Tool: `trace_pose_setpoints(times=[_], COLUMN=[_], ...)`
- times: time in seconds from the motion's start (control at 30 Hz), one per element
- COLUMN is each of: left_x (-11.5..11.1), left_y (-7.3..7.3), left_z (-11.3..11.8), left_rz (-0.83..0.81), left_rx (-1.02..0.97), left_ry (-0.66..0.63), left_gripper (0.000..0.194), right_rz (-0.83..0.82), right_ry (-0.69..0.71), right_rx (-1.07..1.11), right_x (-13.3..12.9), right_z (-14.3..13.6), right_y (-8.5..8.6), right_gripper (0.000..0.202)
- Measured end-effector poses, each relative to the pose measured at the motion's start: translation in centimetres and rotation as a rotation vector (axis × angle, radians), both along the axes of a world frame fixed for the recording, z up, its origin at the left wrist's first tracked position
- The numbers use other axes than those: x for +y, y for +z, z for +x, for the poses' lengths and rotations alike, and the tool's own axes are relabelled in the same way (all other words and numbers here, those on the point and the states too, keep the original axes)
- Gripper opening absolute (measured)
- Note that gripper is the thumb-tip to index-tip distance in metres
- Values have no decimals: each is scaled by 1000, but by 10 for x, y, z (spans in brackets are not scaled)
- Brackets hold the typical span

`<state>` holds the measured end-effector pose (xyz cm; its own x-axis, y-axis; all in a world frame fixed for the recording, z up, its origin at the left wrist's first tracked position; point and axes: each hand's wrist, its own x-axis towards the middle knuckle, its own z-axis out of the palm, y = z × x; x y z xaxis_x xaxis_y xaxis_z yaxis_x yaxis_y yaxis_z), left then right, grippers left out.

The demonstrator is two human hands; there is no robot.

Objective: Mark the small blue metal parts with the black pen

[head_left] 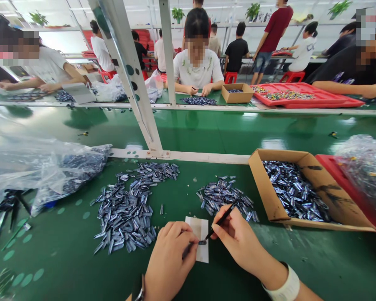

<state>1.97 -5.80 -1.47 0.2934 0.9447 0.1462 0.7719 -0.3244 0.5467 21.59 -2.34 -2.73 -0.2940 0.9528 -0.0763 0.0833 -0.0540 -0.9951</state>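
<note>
Near the bottom middle, my left hand (172, 257) is closed, thumb and forefinger pinching a small dark plastic piece (202, 242) by one end. Another dark shape shows between those fingers, too hidden to name. My right hand (238, 238) grips slim black tweezers (221, 219), their tip at the piece's free end. Beneath both lies a pale paper card (203, 256) on the green table. A large pile of similar glossy dark pieces (125, 213) spreads to the left of my hands. A smaller pile (224, 194) lies just beyond my right hand.
At right stands a cardboard box (260, 184) holding many dark pieces, beside a red tray (335, 171) and a clear bag (366, 167). A plastic bag of pieces (72, 171) and black-handled tools (11, 207) lie left. A white metal post (134, 79) rises ahead; co-workers sit opposite.
</note>
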Motion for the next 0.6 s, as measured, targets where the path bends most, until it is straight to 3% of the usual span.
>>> trace_pose_setpoints(times=[0.6], left_x=[1], left_y=[0], left_z=[1], left_rz=[-13], left_rx=[11], left_ry=[12], left_gripper=[18], right_rz=[64], right_ry=[52], right_rx=[-36], right_x=[-2], right_z=[3], right_y=[-7], right_gripper=[8])
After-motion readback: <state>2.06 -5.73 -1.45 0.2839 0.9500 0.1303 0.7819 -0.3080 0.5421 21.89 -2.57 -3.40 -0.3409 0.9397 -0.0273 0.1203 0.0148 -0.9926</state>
